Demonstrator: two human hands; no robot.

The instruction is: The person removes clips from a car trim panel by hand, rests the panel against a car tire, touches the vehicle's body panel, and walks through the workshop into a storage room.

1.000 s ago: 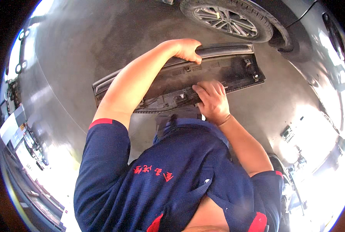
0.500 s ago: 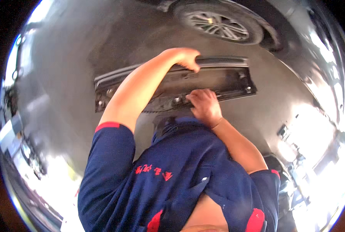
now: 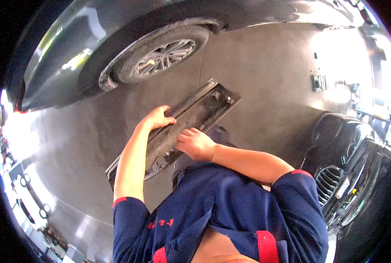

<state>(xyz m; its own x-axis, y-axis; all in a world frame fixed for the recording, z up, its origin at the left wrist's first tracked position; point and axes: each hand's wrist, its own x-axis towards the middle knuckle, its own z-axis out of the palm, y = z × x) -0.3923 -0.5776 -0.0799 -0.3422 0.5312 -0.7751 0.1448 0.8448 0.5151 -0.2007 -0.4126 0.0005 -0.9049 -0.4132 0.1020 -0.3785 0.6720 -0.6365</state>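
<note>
A long dark car trim panel (image 3: 187,117) is held in front of my body, its hollow inner side with clips and ribs facing up. It slants from lower left to upper right. My left hand (image 3: 157,119) grips its far edge near the middle, thumb over the inner side; some of its fingers are hidden behind the edge. Across from it, my right hand (image 3: 196,144) is closed at the near edge, fingers curled over the inner side. The right thumb is hidden. My left forearm covers part of the panel's lower left end.
A dark car with a spoked wheel (image 3: 164,58) stands beyond the panel. Another dark car's front with a grille (image 3: 329,184) is at the right. Grey floor (image 3: 265,83) lies between them. A small dark object (image 3: 319,83) is on the floor at the far right.
My view has turned, so the car and wheel now appear further left. The panel has swung from nearly level to a steep slant, right end farther away. Both hands remain on it.
</note>
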